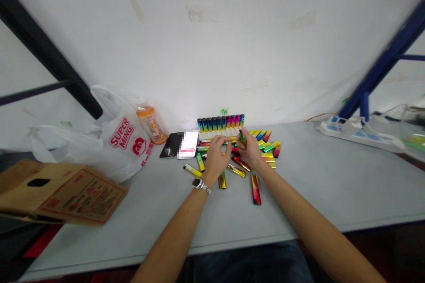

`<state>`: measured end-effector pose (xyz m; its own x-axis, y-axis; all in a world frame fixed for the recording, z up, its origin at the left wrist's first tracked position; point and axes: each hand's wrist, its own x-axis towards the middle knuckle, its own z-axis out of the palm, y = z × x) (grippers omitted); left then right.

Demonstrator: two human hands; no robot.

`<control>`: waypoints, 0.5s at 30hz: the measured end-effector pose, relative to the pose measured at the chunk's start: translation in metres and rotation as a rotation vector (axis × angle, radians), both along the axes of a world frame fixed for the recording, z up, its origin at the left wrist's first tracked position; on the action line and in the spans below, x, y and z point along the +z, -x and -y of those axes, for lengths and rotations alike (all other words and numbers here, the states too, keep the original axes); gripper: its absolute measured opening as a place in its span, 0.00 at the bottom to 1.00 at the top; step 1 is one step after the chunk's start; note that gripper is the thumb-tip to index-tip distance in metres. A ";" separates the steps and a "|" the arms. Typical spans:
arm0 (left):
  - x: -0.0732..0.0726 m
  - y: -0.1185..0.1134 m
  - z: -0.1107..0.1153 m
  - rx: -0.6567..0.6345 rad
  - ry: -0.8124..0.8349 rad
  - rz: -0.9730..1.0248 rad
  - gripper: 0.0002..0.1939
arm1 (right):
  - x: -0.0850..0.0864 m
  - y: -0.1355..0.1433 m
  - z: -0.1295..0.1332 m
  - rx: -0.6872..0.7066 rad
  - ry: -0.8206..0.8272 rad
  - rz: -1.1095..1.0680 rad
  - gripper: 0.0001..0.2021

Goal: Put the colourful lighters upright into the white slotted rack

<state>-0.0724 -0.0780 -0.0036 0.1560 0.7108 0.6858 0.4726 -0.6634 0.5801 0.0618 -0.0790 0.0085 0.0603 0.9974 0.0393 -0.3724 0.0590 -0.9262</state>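
Metallic coloured lighters lie scattered around both hands. My right hand pinches one dark green lighter, held upright. My left hand, with a watch at the wrist, hovers over the loose lighters; its fingers are curved, the thumb apart, and nothing clearly shows in them. Just beyond the hands, a white tray holds a row of upright lighters, blue at the left and pink at the right. A red lighter lies alone nearer the front edge. Some lighters under the hands are hidden.
A black notebook-like item and a white card lie left of the tray. Further left are an orange drink bottle, a white plastic bag and a cardboard box. A white power strip is at right. The wall stands behind.
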 end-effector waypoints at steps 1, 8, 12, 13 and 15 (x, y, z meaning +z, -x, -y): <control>0.000 -0.001 0.001 -0.006 0.002 -0.001 0.06 | -0.003 -0.001 0.002 -0.021 -0.007 0.029 0.24; 0.000 -0.007 0.009 -0.044 0.049 -0.001 0.07 | -0.020 -0.008 0.021 -0.164 -0.162 0.344 0.26; -0.002 -0.008 0.009 -0.056 0.046 0.004 0.07 | -0.024 -0.006 0.021 -0.253 -0.178 0.463 0.23; -0.002 -0.008 0.009 -0.059 0.045 0.002 0.07 | -0.024 -0.005 0.020 -0.277 -0.179 0.487 0.22; -0.003 -0.008 0.009 -0.063 0.040 -0.004 0.06 | -0.024 -0.005 0.019 -0.319 -0.193 0.523 0.20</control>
<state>-0.0639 -0.0867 -0.0063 0.2043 0.7264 0.6562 0.4329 -0.6683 0.6050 0.0668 -0.0983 -0.0156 0.2775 0.9056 0.3208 0.1895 0.2757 -0.9424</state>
